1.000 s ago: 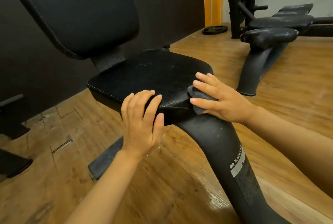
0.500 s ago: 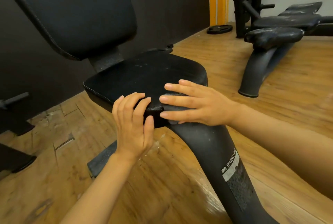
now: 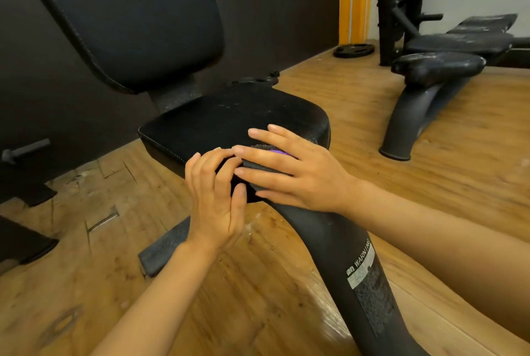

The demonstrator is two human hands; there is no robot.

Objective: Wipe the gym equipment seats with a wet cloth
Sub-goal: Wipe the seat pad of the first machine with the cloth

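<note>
A black padded seat (image 3: pixel 229 120) sits in the middle of the view, under a tall black backrest (image 3: pixel 137 14). My right hand (image 3: pixel 295 172) lies flat on the seat's near edge, pressing a dark grey cloth (image 3: pixel 258 166) with a purple patch against it. Most of the cloth is hidden under the fingers. My left hand (image 3: pixel 215 198) rests on the seat's front corner, fingers curled over the edge and touching the right fingertips. A second bench with dusty black pads (image 3: pixel 438 66) stands at the right rear.
The seat's thick black support post (image 3: pixel 352 264) with a warning label slants down toward me. The floor (image 3: pixel 430 172) is wooden, cracked at the left. A weight plate (image 3: pixel 354 50) lies by the yellow wall strip. A black rack (image 3: pixel 398 8) rises behind the second bench.
My right hand has slid the cloth leftward along the seat's front edge, from its right corner until it meets my left hand. The left hand stayed on the edge.
</note>
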